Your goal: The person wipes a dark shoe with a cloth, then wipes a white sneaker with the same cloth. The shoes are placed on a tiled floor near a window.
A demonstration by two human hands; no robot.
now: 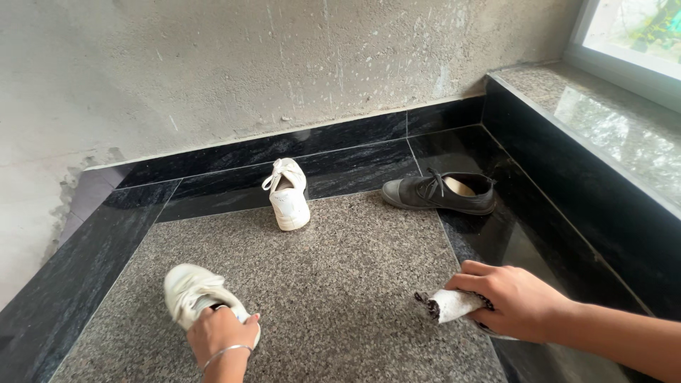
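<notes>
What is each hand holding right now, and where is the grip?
The left hand grips a white shoe at its heel end. The right hand clutches a crumpled cloth by its rear part.

The speckled granite floor point(333, 284) bears two white sneakers point(287, 195) point(188, 291) and a dark shoe point(440, 191).

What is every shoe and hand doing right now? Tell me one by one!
left hand: gripping the near white shoe at its opening
near white shoe: upright on the speckled floor, held
right hand: closed around a cloth
cloth: crumpled, white with a dark end, in the hand
far white shoe: upright, laced, untouched
grey shoe: upright, laced, untouched, toe pointing left
</notes>
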